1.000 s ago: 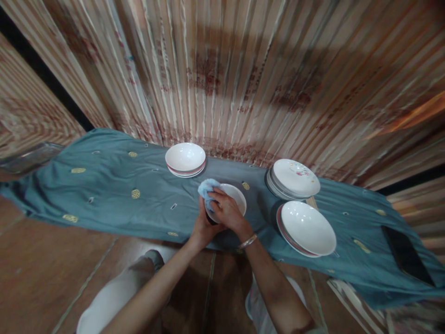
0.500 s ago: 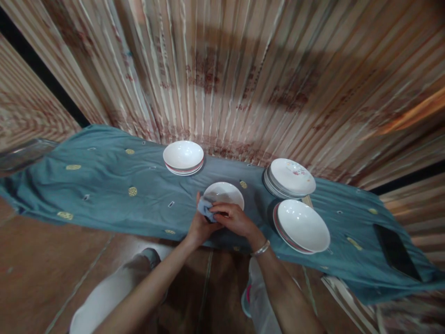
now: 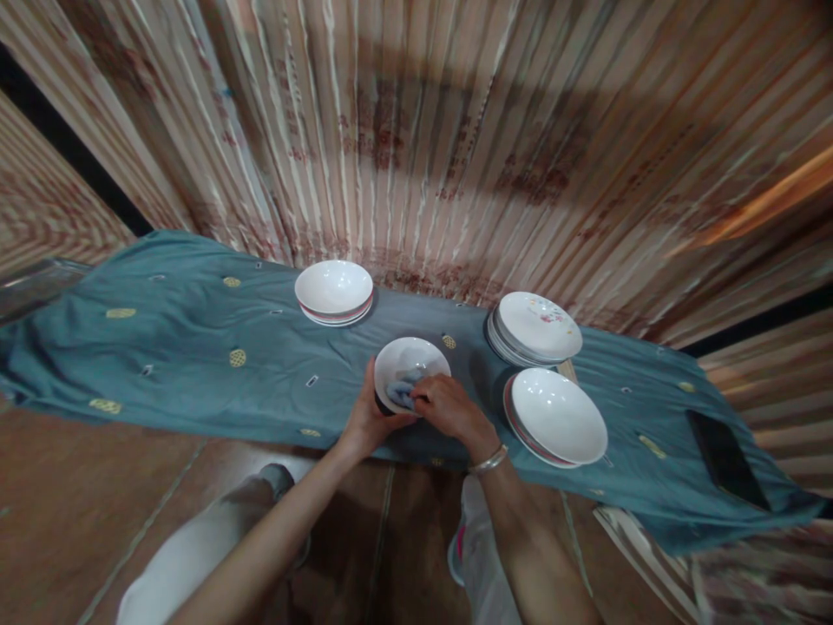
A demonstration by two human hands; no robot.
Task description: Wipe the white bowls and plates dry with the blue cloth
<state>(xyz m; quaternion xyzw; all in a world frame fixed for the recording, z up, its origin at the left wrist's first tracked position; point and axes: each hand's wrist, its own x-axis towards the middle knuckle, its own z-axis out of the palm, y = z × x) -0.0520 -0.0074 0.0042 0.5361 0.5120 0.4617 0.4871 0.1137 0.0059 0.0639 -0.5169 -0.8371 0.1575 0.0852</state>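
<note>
A white bowl (image 3: pixel 407 354) is held just above the near edge of the cloth-covered table. My left hand (image 3: pixel 368 415) grips its near-left side, thumb along the lower rim and fingers up the outer wall. In my right hand (image 3: pixel 449 406) is a bluish-grey cloth (image 3: pixel 400 393), pinched and pressed against the inside of the bowl near its front rim. The right fingertips are partly hidden by the cloth and the hand itself.
A stack of bowls (image 3: pixel 334 288) stands at the back left. To the right are a stack of flowered plates (image 3: pixel 540 326) and more stacked bowls (image 3: pixel 560 417). A black phone (image 3: pixel 727 458) lies on the teal tablecloth (image 3: pixel 195 347) at far right. Behind hangs a curtain (image 3: pixel 403 130).
The cloth has moved from the bowl's left rim down into its inside, with my right hand following. The bowl's interior shows more now. The view has shifted slightly.
</note>
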